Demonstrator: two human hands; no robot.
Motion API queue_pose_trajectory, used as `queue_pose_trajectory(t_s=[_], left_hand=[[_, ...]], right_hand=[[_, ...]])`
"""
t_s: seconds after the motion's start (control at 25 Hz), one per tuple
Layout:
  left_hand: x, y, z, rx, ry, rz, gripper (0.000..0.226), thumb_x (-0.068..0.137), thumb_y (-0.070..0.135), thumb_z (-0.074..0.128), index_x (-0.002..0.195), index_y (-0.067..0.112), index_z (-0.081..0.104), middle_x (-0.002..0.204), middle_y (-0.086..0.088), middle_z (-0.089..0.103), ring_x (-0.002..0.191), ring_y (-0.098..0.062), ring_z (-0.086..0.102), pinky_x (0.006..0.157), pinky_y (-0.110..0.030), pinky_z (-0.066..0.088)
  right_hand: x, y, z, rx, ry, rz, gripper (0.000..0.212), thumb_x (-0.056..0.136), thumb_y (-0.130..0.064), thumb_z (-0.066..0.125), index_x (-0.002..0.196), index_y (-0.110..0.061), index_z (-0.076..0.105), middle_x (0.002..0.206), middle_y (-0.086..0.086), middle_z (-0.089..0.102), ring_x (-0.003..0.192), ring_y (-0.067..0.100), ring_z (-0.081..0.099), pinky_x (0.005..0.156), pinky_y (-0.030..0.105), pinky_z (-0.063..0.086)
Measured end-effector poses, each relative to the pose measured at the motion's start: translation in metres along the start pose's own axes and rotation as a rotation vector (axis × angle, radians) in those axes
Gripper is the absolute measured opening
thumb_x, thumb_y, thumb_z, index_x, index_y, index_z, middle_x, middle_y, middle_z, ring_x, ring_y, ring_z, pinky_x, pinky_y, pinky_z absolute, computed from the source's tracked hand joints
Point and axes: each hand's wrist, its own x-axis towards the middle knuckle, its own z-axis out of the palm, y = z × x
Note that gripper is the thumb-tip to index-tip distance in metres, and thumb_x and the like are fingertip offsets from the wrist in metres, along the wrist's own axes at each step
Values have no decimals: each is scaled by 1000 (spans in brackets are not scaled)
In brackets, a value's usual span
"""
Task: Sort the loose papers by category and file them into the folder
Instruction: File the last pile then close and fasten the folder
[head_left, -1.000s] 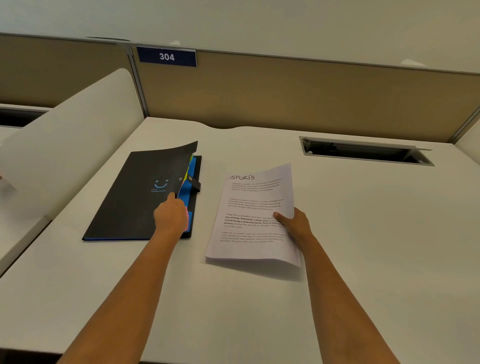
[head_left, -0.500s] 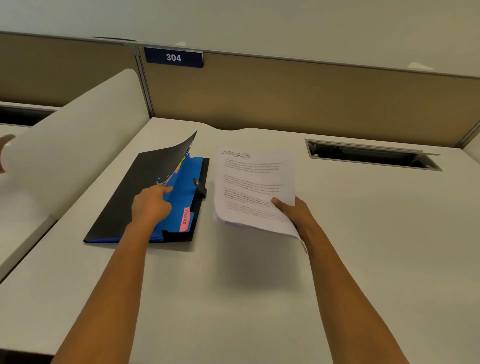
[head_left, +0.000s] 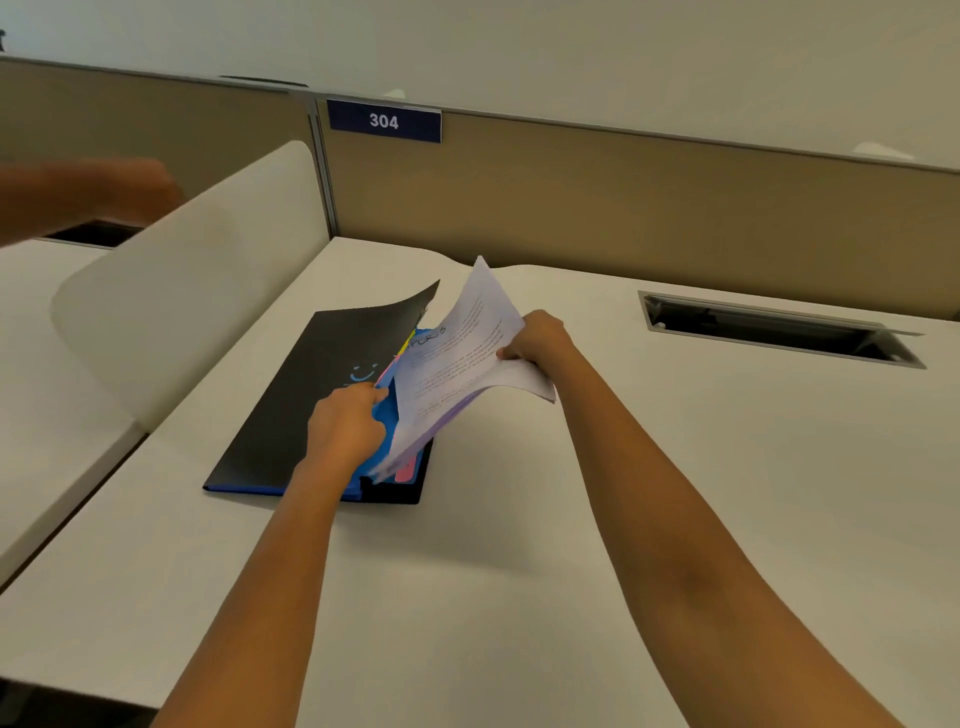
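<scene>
A black folder (head_left: 306, 400) with a blue smiley mark lies on the white desk (head_left: 675, 467). Its cover is lifted at the right edge, showing blue dividers and a pink tab (head_left: 405, 470). My left hand (head_left: 345, 426) grips the edge of the raised cover and dividers. My right hand (head_left: 537, 340) pinches a thin stack of printed papers (head_left: 452, 374) headed "SPORTS", tilted with its lower left edge reaching into the folder's opening over the blue divider.
A curved white side screen (head_left: 187, 291) stands left of the desk. A tan partition with a "304" sign (head_left: 383, 121) runs along the back. A cable slot (head_left: 769, 327) is open at the back right. Another person's blurred arm (head_left: 83, 195) shows at far left.
My right hand has lifted the papers off the desk and swung them left into the folder's opening. My left hand has moved along the folder's edge, holding the cover up.
</scene>
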Motion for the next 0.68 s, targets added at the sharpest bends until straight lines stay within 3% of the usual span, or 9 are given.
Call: queue_pose_trajectory(t_s=[0.2, 0.4, 0.52, 0.68], left_hand=[[-5, 2, -2, 11, -38, 38, 52, 89, 8, 52, 139, 22, 44, 139, -9, 48, 115, -30, 54, 83, -33, 47], [-2, 3, -4, -67, -38, 35, 52, 90, 7, 48, 139, 22, 42, 136, -8, 52, 112, -28, 55, 80, -31, 46], [2, 3, -2, -82, -41, 36, 50, 92, 8, 46, 140, 23, 42, 134, -7, 52, 110, -26, 56, 82, -30, 47], [0, 5, 2, -89, -55, 24, 48, 94, 14, 49, 141, 23, 41, 133, -6, 51, 105, -24, 58, 73, -25, 46]], right_hand=[[7, -10, 11, 87, 73, 13, 43, 85, -22, 67, 121, -4, 51, 120, 14, 58, 105, 28, 60, 76, 26, 44], [3, 6, 50, 162, 120, -15, 36, 87, -25, 63, 117, -6, 55, 118, 13, 61, 101, 31, 61, 80, 34, 50], [-10, 12, 80, 239, 137, -21, 40, 87, -23, 60, 122, -5, 54, 124, 15, 59, 111, 35, 56, 87, 37, 47], [-19, 8, 108, 417, -42, -78, 42, 90, -30, 58, 124, -7, 51, 127, 14, 58, 116, 34, 55, 98, 44, 46]])
